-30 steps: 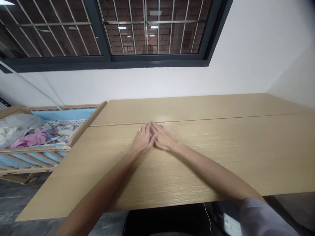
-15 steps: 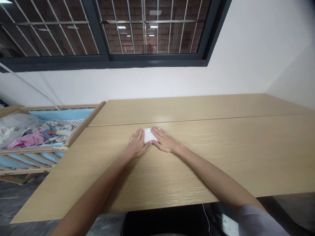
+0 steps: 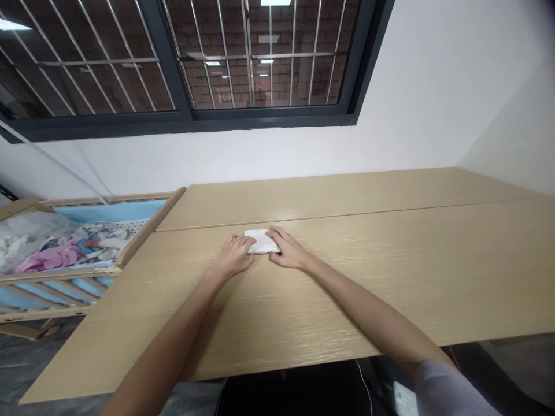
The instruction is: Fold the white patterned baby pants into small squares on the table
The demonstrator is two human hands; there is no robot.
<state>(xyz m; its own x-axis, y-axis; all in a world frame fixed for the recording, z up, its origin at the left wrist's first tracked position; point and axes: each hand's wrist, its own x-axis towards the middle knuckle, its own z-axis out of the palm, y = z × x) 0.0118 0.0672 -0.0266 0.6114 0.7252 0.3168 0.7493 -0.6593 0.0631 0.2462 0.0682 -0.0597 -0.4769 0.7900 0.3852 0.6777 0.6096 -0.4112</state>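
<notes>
A small folded white cloth (image 3: 261, 241) with faint specks lies on the wooden table, between my two hands. My left hand (image 3: 236, 254) has its fingers curled at the cloth's left edge, the thumb on top. On the opposite side, my right hand (image 3: 287, 247) grips the right edge between thumb and fingers. Some fingertips of both hands are hidden.
The light wooden tabletop (image 3: 368, 277) has a seam running across it behind the cloth. At the left stands a wooden crib (image 3: 150, 228) with a pink cloth (image 3: 54, 257) and other fabrics inside. Behind are a white wall and a barred window (image 3: 260, 118).
Both hands lay flat over the cloth before. Now their fingers are curled round its two side edges, and more of the cloth shows. The view has tilted slightly upward.
</notes>
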